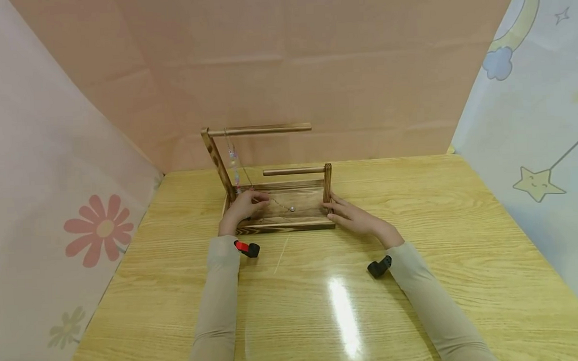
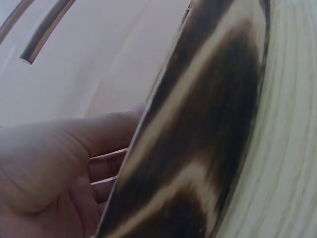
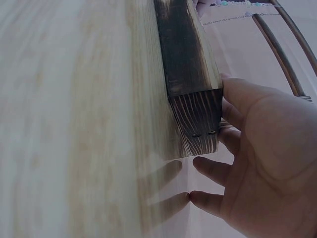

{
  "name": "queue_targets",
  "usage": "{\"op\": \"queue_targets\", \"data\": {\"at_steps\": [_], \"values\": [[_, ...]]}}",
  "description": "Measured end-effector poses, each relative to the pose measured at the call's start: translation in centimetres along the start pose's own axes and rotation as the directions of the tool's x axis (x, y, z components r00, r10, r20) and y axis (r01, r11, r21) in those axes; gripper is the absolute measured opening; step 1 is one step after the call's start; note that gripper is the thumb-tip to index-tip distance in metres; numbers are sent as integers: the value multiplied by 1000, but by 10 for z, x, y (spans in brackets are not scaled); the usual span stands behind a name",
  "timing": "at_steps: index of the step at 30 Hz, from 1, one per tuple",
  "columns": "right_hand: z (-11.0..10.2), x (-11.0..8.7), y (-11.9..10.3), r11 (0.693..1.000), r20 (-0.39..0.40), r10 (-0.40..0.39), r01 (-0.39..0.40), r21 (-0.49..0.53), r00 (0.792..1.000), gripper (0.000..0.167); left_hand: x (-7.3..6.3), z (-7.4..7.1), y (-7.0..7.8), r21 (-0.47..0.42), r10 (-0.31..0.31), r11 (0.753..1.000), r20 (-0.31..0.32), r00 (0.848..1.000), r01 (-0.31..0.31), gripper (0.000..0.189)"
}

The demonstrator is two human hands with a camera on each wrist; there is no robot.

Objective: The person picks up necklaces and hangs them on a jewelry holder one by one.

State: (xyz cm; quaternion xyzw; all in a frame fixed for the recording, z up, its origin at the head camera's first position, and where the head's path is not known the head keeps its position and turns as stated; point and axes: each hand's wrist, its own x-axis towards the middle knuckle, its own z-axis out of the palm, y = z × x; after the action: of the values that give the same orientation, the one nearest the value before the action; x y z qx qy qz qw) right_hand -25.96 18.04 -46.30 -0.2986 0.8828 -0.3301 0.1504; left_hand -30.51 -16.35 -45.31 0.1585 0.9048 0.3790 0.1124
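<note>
A dark-grained wooden jewelry stand (image 1: pixel 286 228) has a tray base and two rods at different heights. A fine necklace chain (image 1: pixel 247 176) comes down from the upper rod toward my left hand (image 1: pixel 242 208). Beyond the fingertips it runs on to a white round bead (image 1: pixel 292 208) over the tray. The left hand is inside the tray's left end, thumb and fingers together at the chain; the tray wall (image 2: pixel 198 109) hides the fingertips in the left wrist view. My right hand (image 1: pixel 352 218) rests against the stand's right end, fingers fairly straight and spread, thumb touching the tray corner (image 3: pixel 195 119).
A pastel beaded strand (image 1: pixel 234 166) hangs near the left post (image 1: pixel 216 159). The lower rod (image 1: pixel 293 171) joins the right post (image 1: pixel 327 184). The stand sits on a wood-grain table (image 1: pixel 293 308), with a pink-beige backdrop (image 1: pixel 285 69) behind it and patterned sheets at both sides.
</note>
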Motion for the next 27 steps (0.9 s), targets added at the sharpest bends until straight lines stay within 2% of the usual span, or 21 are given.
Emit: {"op": "queue_targets", "data": {"at_steps": [6,14,19,27], "values": [[-1,0,-1,1000,-4,-1,1,-7,1000,50,3,3,-3,57,-25,998,-11,1000,25,34],[-1,0,-2,1000,3,22,-22,6,1000,51,4,10,5,149,0,989,-72,997,11,28],[-1,0,-1,1000,4,18,-18,9,1000,51,5,13,8,162,2,987,-93,996,13,25],[0,2,2,1000,-5,-1,1,-4,1000,51,8,21,6,193,-49,978,-163,985,81,21]]}}
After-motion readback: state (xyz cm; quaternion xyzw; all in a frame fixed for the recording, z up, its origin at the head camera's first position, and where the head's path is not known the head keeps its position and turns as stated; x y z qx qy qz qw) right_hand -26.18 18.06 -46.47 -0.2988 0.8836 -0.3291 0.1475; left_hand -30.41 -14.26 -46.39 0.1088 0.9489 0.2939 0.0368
